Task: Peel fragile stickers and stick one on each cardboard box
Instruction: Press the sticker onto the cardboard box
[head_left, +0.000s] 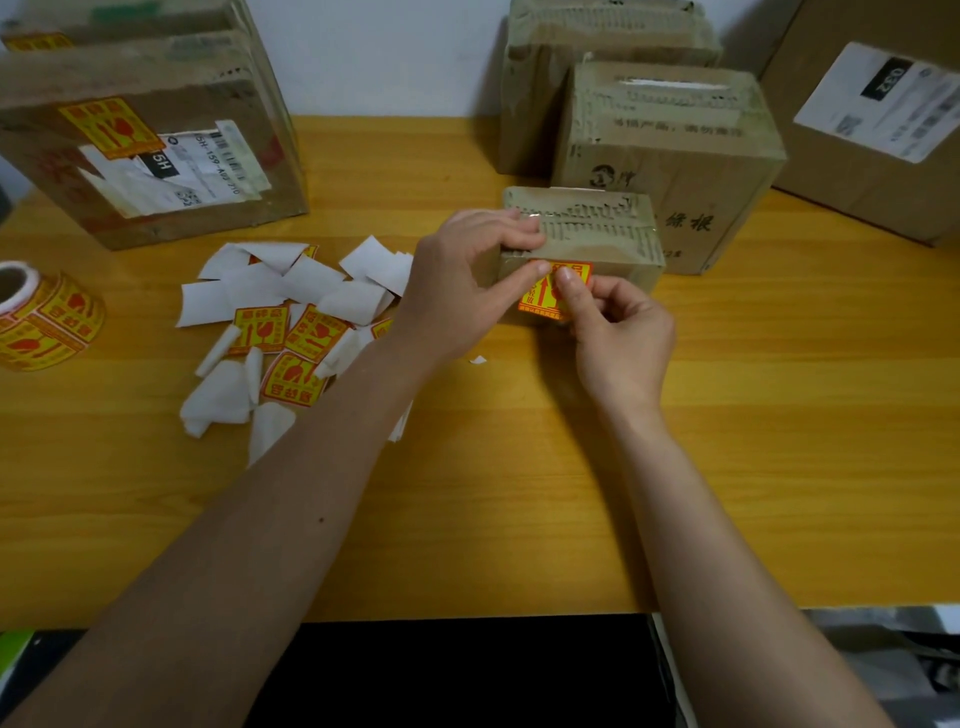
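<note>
Sticker against small box

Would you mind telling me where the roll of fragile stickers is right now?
In the head view, the sticker roll lies at the table's far left edge, in front of the labelled cardboard box and left of the pile of peeled backing papers.

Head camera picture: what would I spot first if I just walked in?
Probably the bright yellow and red sticker in the middle, which both hands press onto the front of a small box: the left hand also holds the box's top edge, and the right hand pinches the sticker. Next, the messy pile of white backing papers and loose stickers to the left, with the sticker roll at the table's left edge.
</note>
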